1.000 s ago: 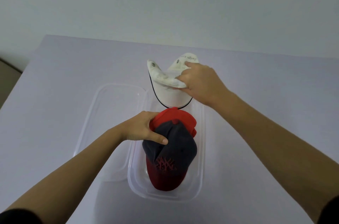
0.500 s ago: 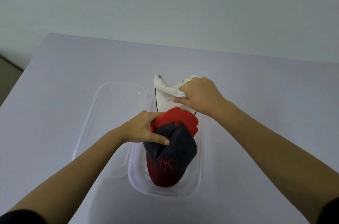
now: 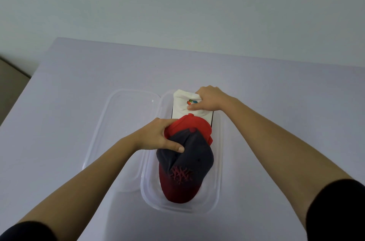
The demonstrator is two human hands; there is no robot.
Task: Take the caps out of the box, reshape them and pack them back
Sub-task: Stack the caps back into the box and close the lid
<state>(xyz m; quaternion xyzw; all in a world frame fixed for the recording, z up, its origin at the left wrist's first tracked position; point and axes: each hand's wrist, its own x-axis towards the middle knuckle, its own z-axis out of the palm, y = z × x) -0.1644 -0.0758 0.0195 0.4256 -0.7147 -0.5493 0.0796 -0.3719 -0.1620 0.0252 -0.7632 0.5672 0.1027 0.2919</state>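
Two entries, both inside the box [image 3: 219, 161] on our counter [image 3: 276, 102]. Near end, red cap [image 3: 187, 163]: our left hand [image 3: 156, 136] grips its crown. Far end, white cap [image 3: 181, 105] (logo up): our right hand [image 3: 209, 98] pinches its cloth. Just left of the box lies the lid [image 3: 122, 122].

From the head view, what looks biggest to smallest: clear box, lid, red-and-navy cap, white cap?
The clear box and lid: too alike to rank.
Then red-and-navy cap.
Then white cap, farther away and partly hidden, so unsure.
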